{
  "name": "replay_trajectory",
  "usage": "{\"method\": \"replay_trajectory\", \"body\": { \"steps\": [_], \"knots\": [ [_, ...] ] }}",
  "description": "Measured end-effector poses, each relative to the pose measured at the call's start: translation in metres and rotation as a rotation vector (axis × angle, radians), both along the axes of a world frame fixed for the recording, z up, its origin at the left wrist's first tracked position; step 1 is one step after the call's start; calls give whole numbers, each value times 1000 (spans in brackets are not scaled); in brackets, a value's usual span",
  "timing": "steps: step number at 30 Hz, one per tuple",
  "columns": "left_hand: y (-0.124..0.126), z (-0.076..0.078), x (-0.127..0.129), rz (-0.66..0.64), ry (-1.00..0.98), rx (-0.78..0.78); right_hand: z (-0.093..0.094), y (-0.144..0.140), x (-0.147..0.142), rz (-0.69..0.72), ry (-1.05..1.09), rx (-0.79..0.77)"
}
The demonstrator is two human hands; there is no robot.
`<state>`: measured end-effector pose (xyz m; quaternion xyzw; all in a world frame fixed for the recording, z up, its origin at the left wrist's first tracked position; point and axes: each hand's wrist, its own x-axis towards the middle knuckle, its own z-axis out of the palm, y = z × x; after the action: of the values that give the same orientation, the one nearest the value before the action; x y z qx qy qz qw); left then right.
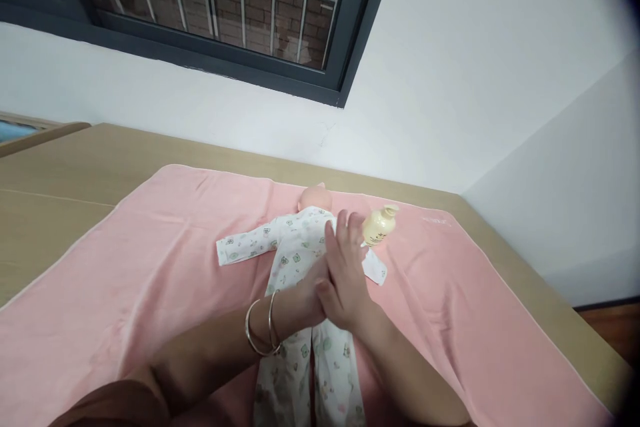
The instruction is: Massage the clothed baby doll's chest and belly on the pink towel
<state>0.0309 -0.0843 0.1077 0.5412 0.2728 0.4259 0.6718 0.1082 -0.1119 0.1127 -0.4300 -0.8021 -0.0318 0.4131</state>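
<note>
My left hand (314,290), with two bangles (273,320) at the wrist, lies palm to palm with my right hand (349,277). The right hand's fingers are stretched out and point away from me. It covers much of the left hand, whose fingers look straight where they show. No object is visible between the palms. Below them a baby doll (315,199) lies on a pink blanket (200,213), dressed in a white patterned long-sleeved suit (295,260). Just beyond my right hand stands a pale yellow pump bottle (380,225), beside the doll's sleeve.
The blanket is spread over a wooden table (125,147) against a white wall (425,80). A dark-framed window (320,80) with bars is above. At far left is a wooden edge (45,137) with something blue behind it.
</note>
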Motion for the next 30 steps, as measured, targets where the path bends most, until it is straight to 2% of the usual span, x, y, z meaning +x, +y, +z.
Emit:
{"method": "replay_trajectory", "body": {
  "steps": [4, 6, 8, 12, 15, 17, 18, 20, 23, 25, 27, 30],
  "knots": [
    [-30, 1, -2, -245, -70, -27, 9, 3, 18, -130, 178, 153],
    [-37, 1, -12, -285, -10, 41, 6, 1, 18, -171, 237, 196],
    [-39, 2, -23, -225, 44, 95, -3, -2, 10, -143, 269, 167],
    [-27, 15, -42, 39, 3, 171, -30, -20, -22, 113, 253, 22],
    [3, 31, -49, 98, -126, 101, -37, -41, -42, 239, 125, -43],
    [29, 34, -49, 98, -160, 22, -31, -54, -47, 321, 56, -51],
    [42, 30, -48, 137, -159, 4, -27, -58, -47, 359, 38, -49],
    [66, 14, -44, 307, -102, 72, -18, -58, -42, 381, 44, -24],
    [86, -24, -34, 503, 84, 213, -17, -34, -28, 226, 151, 55],
    [88, -48, -29, 545, 158, 261, -27, -5, -17, 67, 265, 82],
    [86, -65, -26, 594, 178, 306, -43, 26, -6, -76, 339, 22],
    [81, -75, -25, 652, 178, 365, -62, 63, 7, -93, 215, -151]
  ]
}}
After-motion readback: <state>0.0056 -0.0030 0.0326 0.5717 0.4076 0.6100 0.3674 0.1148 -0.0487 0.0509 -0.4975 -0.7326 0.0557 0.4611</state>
